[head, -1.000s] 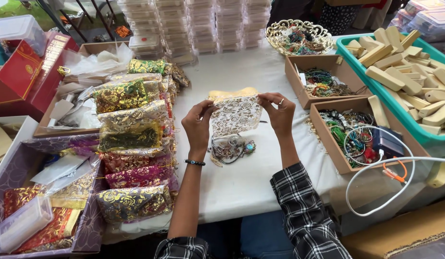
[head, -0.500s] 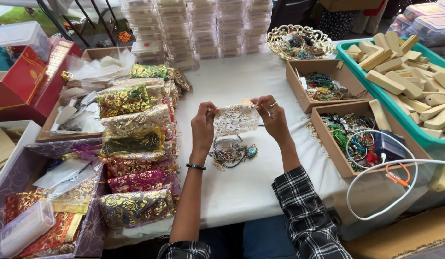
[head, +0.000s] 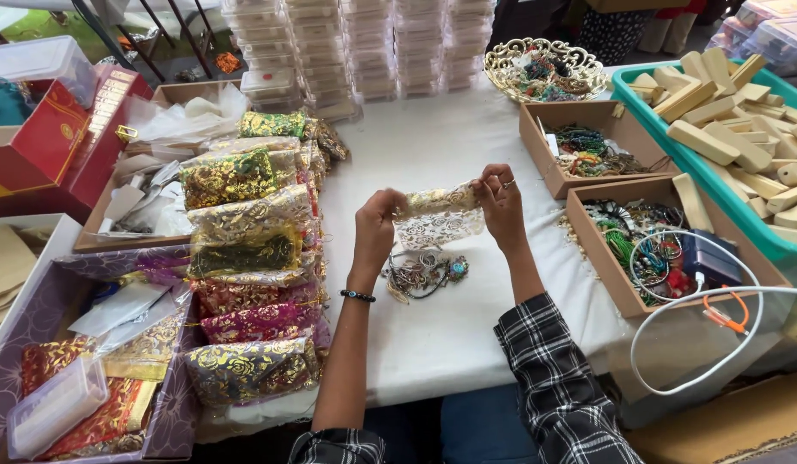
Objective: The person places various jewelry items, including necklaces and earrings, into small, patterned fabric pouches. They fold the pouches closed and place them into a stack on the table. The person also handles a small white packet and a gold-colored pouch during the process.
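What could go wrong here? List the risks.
1. Both hands, left hand and right hand, hold the sheer pouch stretched between them; a hard pull might tear the thin fabric.
2. The jewellery pile lies loose below; pieces may snag together.
3. The white cable hangs off the table edge and could catch.

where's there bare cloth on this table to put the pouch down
Bare white cloth lies between the pouch rows and the cardboard boxes, and below the jewellery pile at the near edge. The left side and right side are crowded.
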